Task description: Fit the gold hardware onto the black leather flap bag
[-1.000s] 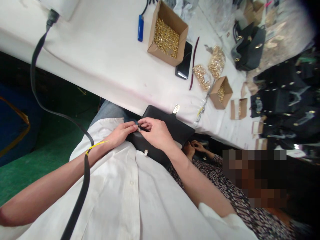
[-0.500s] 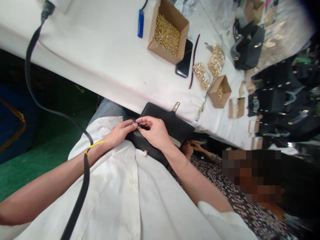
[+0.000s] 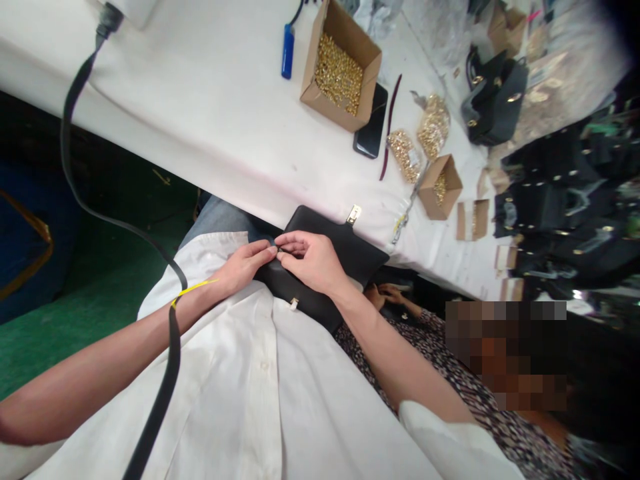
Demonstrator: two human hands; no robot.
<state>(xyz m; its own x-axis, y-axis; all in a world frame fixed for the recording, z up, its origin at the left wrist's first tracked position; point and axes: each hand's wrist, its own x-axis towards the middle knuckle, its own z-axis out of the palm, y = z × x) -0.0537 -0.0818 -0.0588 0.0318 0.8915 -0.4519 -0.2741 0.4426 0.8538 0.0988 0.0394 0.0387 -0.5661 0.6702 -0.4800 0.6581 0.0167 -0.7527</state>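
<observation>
Head view: resting black bag (image 3: 361, 254) across lap (image 3: 220, 219), probably for steadiness; holding left hand (image 3: 249, 263) and right hand (image 3: 314, 263) fingertip-close at one side; cannot tell whether pinching anything.

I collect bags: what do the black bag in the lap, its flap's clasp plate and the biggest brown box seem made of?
Black bag: leather or imitation leather, by its smooth, soft sheen; unclear which.
Clasp plate: probably metal, gold-toned, by its shine.
Brown box: likely matte cardboard, by its thin, plain walls.
</observation>
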